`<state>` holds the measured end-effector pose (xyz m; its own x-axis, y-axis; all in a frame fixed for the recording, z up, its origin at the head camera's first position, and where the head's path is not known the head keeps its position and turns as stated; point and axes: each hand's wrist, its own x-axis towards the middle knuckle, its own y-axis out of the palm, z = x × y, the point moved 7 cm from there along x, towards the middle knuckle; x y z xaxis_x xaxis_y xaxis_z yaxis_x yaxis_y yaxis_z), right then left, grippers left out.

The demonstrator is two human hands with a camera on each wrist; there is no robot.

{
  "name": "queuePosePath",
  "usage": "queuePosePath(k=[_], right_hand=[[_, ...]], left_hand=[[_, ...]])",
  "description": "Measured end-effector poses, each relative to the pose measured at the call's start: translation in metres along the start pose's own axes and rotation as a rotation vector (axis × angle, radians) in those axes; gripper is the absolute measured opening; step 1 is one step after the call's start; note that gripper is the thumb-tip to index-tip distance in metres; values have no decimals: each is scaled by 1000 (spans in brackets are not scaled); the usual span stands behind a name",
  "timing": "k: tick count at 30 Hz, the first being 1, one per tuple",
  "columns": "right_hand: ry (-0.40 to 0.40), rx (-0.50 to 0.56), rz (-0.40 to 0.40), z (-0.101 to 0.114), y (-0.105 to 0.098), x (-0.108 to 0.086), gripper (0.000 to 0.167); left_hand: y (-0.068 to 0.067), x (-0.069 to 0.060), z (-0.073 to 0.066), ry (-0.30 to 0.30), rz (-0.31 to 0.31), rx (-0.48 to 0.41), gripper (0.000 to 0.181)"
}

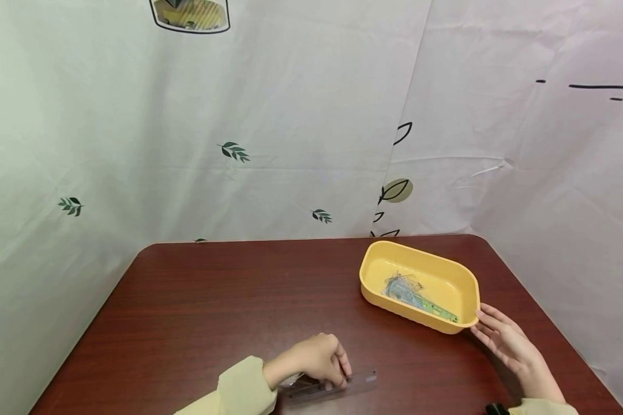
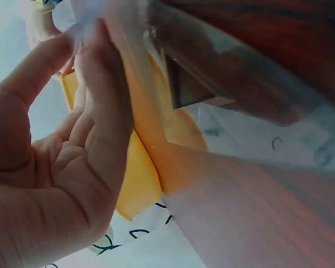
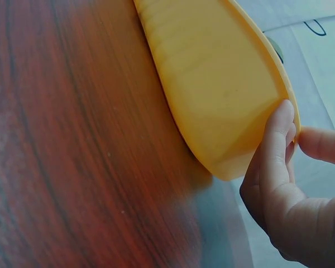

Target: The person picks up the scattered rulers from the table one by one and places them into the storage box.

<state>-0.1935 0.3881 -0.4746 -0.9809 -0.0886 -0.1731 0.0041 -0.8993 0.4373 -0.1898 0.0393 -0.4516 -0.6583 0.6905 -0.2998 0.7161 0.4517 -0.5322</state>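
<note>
Near the front of the table, my left hand (image 1: 319, 360) pinches a clear, flat plastic piece (image 1: 362, 381). In the left wrist view this see-through plastic (image 2: 240, 78) spreads out blurred beyond the fingertips, with a triangular outline in it; its exact kind cannot be told. My right hand (image 1: 511, 346) grips the near right corner of a yellow plastic basin (image 1: 449, 270), fingers on the outer wall and thumb at the rim in the right wrist view. Inside the basin lie clear, thin plastic pieces (image 1: 402, 288) and a green ruler-like strip (image 1: 438, 310).
The dark red wooden table (image 1: 228, 300) has rounded far corners. A white curtain (image 1: 291, 115) with printed leaves hangs behind it and along the sides. Part of a small black object (image 1: 496, 408) shows at the right sleeve.
</note>
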Motion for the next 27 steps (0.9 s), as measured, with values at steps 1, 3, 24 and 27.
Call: queuePosePath(k=[1,3,24,27], right_hand=[[1,-3,-3,0,0,0,30],[2,-9,-9,0,-1,0,30],[18,-44,-14,0,-2,1,29],[14,-42,-14,0,-1,1,29]], left_hand=[[-1,2,-1,-3,2,-45,11],[-3,6,-3,-5,-9,-97,10],[-42,59,-44,29,-252,-344,11],[-48,67,-48,6,-277,-391,16]])
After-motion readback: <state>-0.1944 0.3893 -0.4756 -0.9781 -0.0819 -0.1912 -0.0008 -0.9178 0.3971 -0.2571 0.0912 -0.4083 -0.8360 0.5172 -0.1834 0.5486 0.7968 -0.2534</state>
